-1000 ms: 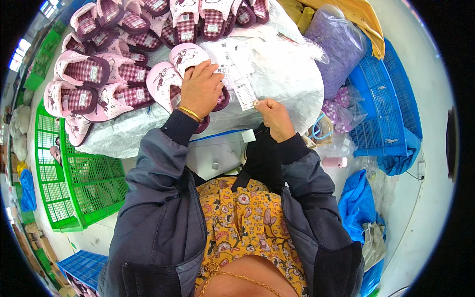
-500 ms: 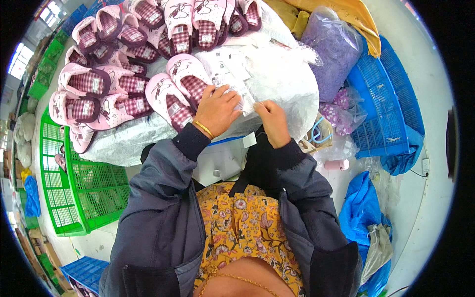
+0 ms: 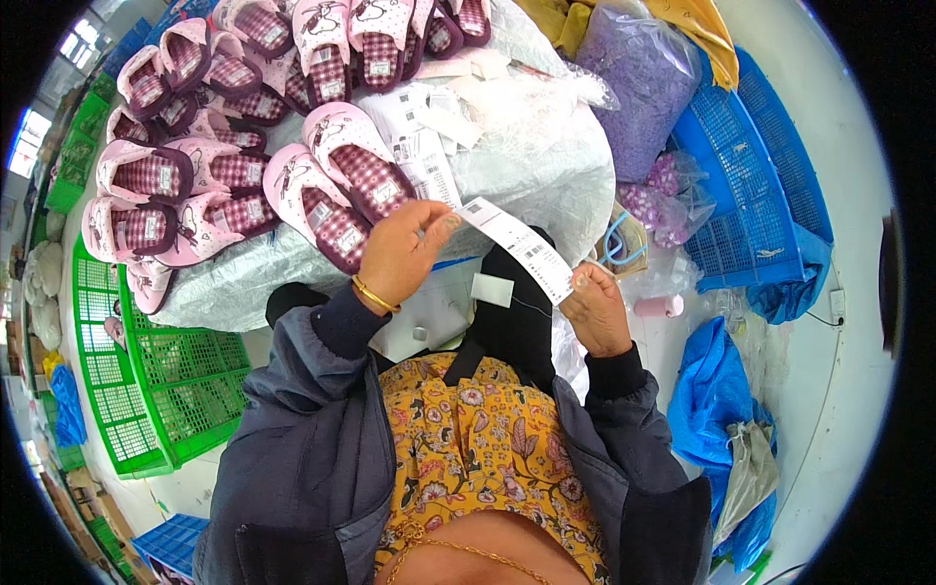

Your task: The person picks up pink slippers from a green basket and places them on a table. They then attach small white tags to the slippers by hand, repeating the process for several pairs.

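Observation:
A narrow white strip of printed labels point(image 3: 522, 249) stretches between my hands above the table's near edge. My right hand point(image 3: 597, 310) pinches its lower end between thumb and fingers. At the upper end are the fingertips of my left hand point(image 3: 405, 255), closed on the strip's edge. Just beyond my left hand lies a pair of pink slippers, one slipper point(image 3: 314, 207) beside the other point(image 3: 359, 161), with plum checked insoles and white stickers inside. More printed label sheets point(image 3: 414, 136) lie on the table to the right of this pair.
Several more pink slippers point(image 3: 146, 175) crowd the table's left and far side. A silvery sheet point(image 3: 556, 166) covers the table. Green crates point(image 3: 185, 380) stand at left, blue crates point(image 3: 746, 185) at right. A bag of purple material point(image 3: 639, 88) sits at the back right.
My right hand has moved right and toward me, drawing the label strip off the table. My left hand has come off the sheets and slightly nearer, to the strip's other end.

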`<state>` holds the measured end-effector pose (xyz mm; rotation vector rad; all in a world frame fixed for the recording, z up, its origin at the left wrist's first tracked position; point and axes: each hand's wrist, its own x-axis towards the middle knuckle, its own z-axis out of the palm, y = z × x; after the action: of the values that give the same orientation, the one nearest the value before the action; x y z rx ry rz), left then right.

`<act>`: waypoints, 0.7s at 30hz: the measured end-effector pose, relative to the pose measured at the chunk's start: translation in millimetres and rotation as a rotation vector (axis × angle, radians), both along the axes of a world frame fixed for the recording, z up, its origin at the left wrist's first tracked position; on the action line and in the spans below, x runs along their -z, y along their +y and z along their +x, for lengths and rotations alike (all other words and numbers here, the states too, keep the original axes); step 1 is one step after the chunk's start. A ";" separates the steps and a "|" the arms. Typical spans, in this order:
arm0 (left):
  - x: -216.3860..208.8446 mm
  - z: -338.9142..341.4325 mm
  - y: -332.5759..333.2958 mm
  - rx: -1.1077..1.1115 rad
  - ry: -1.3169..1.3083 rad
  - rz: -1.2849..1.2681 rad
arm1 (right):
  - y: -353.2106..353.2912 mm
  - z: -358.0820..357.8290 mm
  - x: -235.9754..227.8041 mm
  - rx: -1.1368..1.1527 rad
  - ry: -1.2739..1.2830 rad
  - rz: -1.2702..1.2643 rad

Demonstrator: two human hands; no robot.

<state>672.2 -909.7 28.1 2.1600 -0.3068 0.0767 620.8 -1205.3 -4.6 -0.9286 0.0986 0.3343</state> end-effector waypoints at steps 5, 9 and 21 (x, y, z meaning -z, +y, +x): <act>11.5 -15.3 -26.5 0.001 0.725 -0.842 | 14.8 -7.9 5.5 -0.090 -0.065 -0.085; 28.8 -23.0 -46.1 -0.090 0.675 -1.124 | 19.1 -15.2 4.0 -0.220 -0.199 -0.510; 20.6 -21.1 -23.2 0.026 0.291 -0.684 | 33.7 21.5 -6.6 -0.027 -0.120 -0.123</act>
<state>651.2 -933.0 7.6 1.4615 -0.1127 -0.1311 642.2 -1171.6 2.0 -1.0706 -0.0039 0.2989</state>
